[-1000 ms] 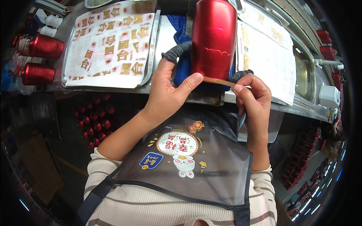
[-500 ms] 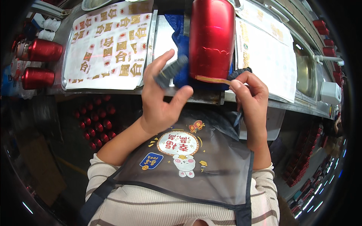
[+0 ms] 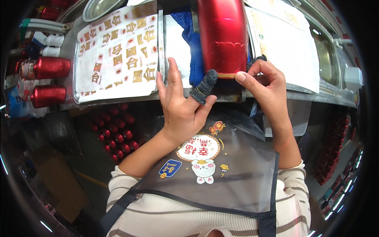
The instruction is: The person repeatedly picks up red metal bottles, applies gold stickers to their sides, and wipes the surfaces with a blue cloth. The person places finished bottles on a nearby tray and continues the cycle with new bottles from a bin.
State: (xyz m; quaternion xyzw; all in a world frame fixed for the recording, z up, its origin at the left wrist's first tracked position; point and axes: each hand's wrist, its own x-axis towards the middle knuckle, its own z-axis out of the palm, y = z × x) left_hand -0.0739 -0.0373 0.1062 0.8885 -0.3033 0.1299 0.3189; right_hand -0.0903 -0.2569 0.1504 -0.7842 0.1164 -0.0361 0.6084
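Observation:
A large, glossy red bottle [image 3: 223,35] lies lengthwise on the work surface, its near end toward me. Across that end runs a narrow gold strip [image 3: 226,76]. My right hand [image 3: 270,91] has its thumb on the strip's right end at the bottle's edge, its fingers curled close behind. My left hand [image 3: 181,104] is open, fingers spread; its index finger, in a dark grey fabric sleeve [image 3: 205,85], reaches to the strip's left end. Whether that fingertip presses on the bottle is hard to tell. A blue cloth [image 3: 194,51] shows beside and beneath the bottle.
On the left, a sheet of gold-lettered labels [image 3: 118,59] lies on a metal tray. Another white label sheet [image 3: 290,59] sits right of the bottle, beside a metal basin [image 3: 325,59]. Smaller red bottles [image 3: 49,96] lie at far left; several more stand below the table.
The strip's right end, which stuck out past the bottle, now lies against its edge. My left hand has swung its sleeved index finger down to the strip's left end. The view has shifted slightly.

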